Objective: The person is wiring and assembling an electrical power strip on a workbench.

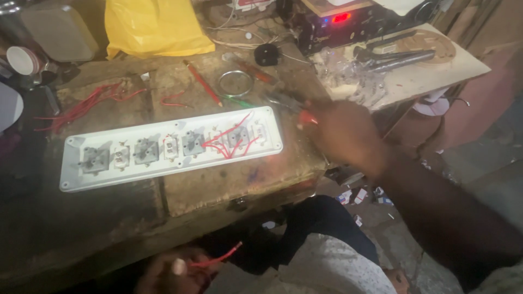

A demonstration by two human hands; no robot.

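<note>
A long white switch panel (174, 163) lies face down on the worn wooden bench, its sockets and switches showing from behind, with red wires (229, 142) looped across its right end. My right hand (340, 130) is just past the panel's right end, shut on red-handled pliers (294, 106) whose jaws point left. Low at the bench's front edge, over my lap, my left hand (169, 271) pinches a short piece of red wire (220, 257).
Loose red wires (87, 106) lie at the back left. A red pencil (202, 81), a metal ring (235, 83) and a black plug (267, 54) sit behind the panel. A yellow plastic bag (155, 27), a dark device with a red light (338, 24) and a cluttered board (414, 65) stand further back.
</note>
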